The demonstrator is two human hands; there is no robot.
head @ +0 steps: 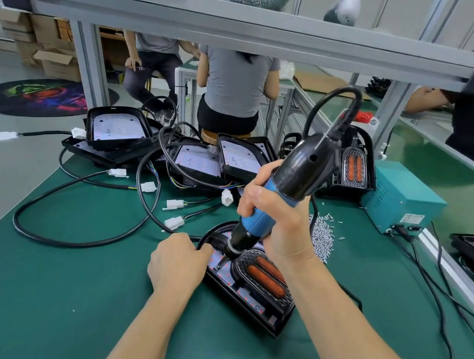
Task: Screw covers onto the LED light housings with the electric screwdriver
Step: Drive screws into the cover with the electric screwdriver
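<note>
Right now my right hand [280,219] has its fingers wrapped round the blue grip of the electric screwdriver [282,193], tilted so the bit drops onto the far end of the cover [260,272], w/ its two orange lenses. The housing [250,302] lies near the middle of the green desk [62,302], toward my edge. My left hand [174,265] rests on the housing's left rim, fingers curled over it, prob. to stop it twisting under torque. Loose screws [322,235] are piled just right of it, in easy reach; unfinished housings [195,164] wait toward the far edge.
</note>
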